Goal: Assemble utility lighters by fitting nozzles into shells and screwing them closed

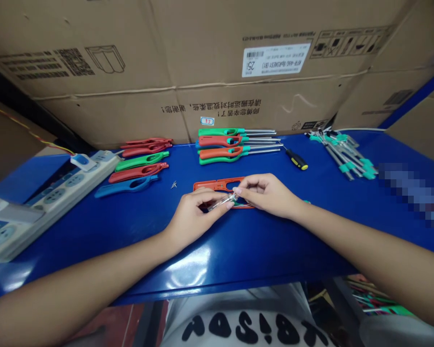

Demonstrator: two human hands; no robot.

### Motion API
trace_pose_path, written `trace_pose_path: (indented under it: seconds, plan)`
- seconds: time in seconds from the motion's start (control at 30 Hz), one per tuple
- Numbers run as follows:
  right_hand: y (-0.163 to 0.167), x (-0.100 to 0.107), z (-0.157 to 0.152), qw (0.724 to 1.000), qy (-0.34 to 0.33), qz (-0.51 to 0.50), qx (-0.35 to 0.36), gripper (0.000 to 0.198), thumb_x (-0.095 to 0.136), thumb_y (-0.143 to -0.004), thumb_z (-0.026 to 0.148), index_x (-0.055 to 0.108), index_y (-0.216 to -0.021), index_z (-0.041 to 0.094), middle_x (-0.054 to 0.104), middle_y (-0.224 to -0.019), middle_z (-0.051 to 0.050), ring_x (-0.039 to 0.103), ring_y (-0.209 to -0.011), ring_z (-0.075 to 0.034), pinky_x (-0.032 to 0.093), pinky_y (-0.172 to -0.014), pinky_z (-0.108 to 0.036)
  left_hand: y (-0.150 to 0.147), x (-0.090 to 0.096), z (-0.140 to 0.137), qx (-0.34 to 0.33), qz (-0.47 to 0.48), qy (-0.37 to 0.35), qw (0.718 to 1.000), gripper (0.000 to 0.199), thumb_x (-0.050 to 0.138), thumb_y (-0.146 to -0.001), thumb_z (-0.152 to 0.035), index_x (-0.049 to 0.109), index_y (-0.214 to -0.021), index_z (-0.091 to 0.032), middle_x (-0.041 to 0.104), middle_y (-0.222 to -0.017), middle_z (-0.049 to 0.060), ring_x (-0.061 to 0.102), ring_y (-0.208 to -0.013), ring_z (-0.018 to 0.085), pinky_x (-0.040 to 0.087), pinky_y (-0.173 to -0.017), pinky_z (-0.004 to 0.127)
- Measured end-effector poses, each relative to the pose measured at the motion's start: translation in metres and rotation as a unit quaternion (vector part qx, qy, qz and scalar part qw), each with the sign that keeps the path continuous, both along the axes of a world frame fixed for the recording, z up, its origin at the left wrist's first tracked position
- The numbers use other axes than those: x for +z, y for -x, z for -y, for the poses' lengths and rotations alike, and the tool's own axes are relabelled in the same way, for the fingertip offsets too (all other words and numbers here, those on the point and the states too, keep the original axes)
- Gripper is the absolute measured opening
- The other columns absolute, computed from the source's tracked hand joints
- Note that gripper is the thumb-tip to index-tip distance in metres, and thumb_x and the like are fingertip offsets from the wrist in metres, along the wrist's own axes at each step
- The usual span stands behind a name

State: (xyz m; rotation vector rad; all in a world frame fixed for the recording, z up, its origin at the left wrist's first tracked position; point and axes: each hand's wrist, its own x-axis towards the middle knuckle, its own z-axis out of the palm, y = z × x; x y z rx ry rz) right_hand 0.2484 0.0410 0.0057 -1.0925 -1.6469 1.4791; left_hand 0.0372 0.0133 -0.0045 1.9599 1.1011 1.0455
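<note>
Above the blue surface (260,250), a slim clear tube (217,203) is gripped by the fingers of the left hand (191,215), and its end is pinched by the fingers of the right hand (269,195). An orange casing (207,185) just behind is partly hidden by both hands. Farther back, a screwdriver (297,160) is seen between stacked lighters (210,153) and a pile of metal rods (334,153), all backed by cardboard (130,111).
</note>
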Motion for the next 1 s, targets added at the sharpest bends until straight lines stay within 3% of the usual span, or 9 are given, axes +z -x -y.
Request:
trace_pose_path:
  seconds: [0.1,0.33,0.57,0.77,1.0]
  plan:
    - [-0.001,0.002,-0.002,1.000,0.012,-0.006,-0.004,0.046,0.078,-0.073,0.059,0.063,-0.074,0.015,0.052,-0.055,0.006,0.037,-0.047,-0.005,0.027,-0.045,-0.022,0.001,0.000,0.000,0.004,0.002,0.003,1.000,0.017,0.075,-0.087,-0.030,0.081,-0.099,-0.021,0.079,-0.087,0.004,0.067,-0.070,0.015,0.051,-0.063,0.025]
    - [0.002,-0.005,0.006,1.000,-0.008,-0.012,-0.025,0.042,0.080,-0.071,0.056,0.066,-0.078,0.016,0.069,-0.075,-0.002,0.059,-0.064,-0.012,0.046,-0.060,-0.026,0.002,-0.002,0.000,-0.014,-0.013,-0.023,1.000,0.016,0.072,-0.091,-0.032,0.081,-0.100,-0.023,0.079,-0.087,0.004,0.066,-0.071,0.015,0.051,-0.065,0.027]
    - [0.003,-0.010,0.006,0.998,-0.055,0.014,-0.031,0.040,0.076,-0.076,0.055,0.066,-0.079,0.017,0.068,-0.074,-0.004,0.059,-0.063,-0.013,0.047,-0.058,-0.026,0.000,-0.002,-0.001,-0.022,-0.006,-0.028,0.999,0.017,0.069,-0.092,-0.033,0.081,-0.099,-0.022,0.078,-0.083,0.004,0.067,-0.069,0.016,0.053,-0.066,0.028]
    - [-0.007,-0.002,-0.002,0.997,-0.071,0.020,0.030,0.040,0.074,-0.080,0.054,0.066,-0.079,0.015,0.059,-0.064,0.003,0.047,-0.052,-0.007,0.037,-0.049,-0.022,0.004,0.004,0.000,-0.018,-0.026,-0.012,0.999,0.017,0.072,-0.090,-0.031,0.080,-0.102,-0.023,0.079,-0.092,0.004,0.069,-0.080,0.018,0.053,-0.072,0.029]
    - [-0.021,0.008,-0.012,0.997,-0.052,0.036,0.042,0.042,0.065,-0.088,0.057,0.067,-0.090,0.014,0.047,-0.048,0.009,0.037,-0.039,-0.005,0.029,-0.043,-0.023,0.017,0.018,-0.010,-0.018,-0.129,-0.096,0.987,0.012,0.079,-0.084,-0.033,0.078,-0.090,-0.023,0.079,-0.091,0.003,0.067,-0.088,0.021,0.050,-0.083,0.035]
